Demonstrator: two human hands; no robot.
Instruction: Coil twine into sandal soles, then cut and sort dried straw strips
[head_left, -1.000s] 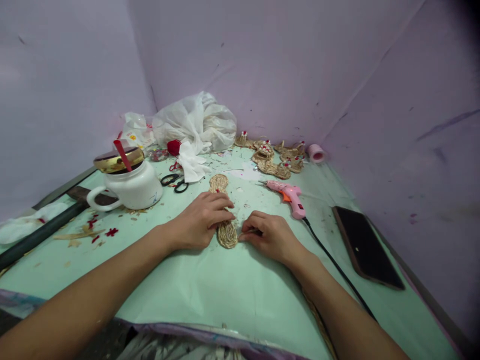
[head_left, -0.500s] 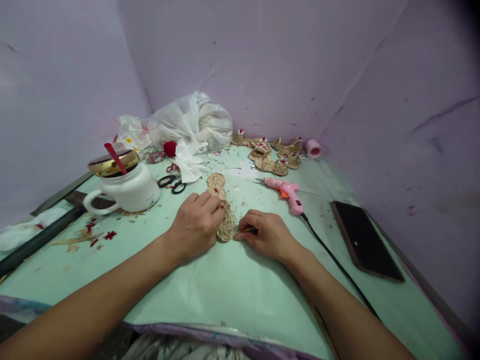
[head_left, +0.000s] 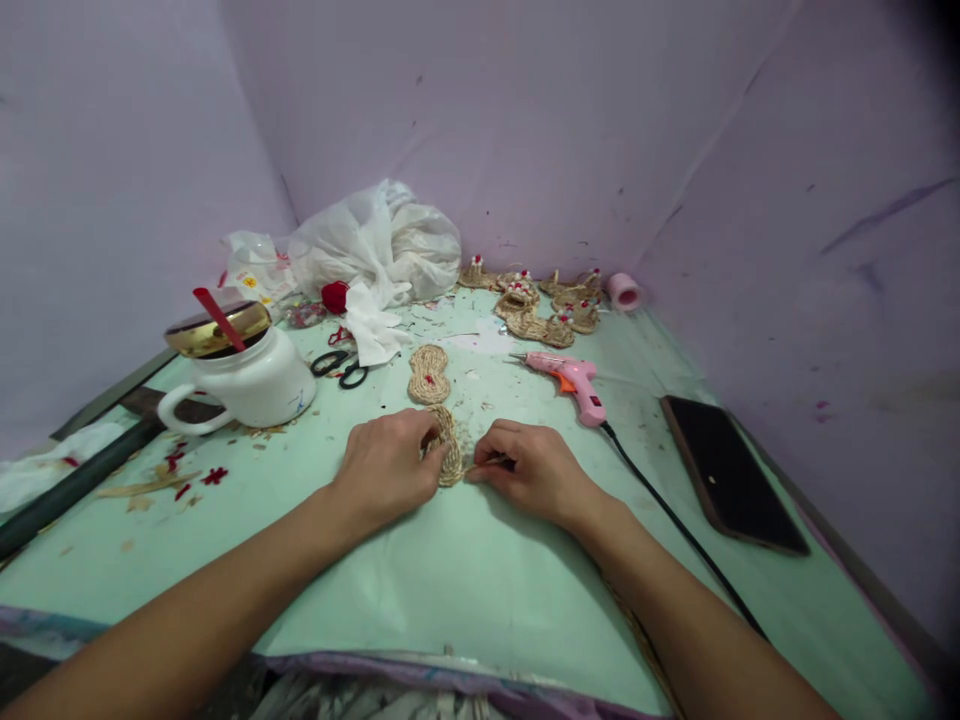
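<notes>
The far waisted tan-straw piece looks formed (head_left: 428, 375); the left hand (head_left: 390, 457) grips an unfinished-looking oblong tan-straw coil (head_left: 452, 462) nearer, the right hand (head_left: 536, 470) pinching a thin tan strand (head_left: 472, 468).

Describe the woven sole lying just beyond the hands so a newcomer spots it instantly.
On the green table, find the left hand. Just beyond it lies a flat, narrow-waisted straw sole with a red mark; unlike the held sole, its whole outline shows.

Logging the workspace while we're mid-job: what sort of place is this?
Probably a small handicraft work corner: a pink glue gun lies on the table, beaded sandal-like woven pieces sit by the wall, and the left hand holds a sole-shaped woven piece.
</notes>
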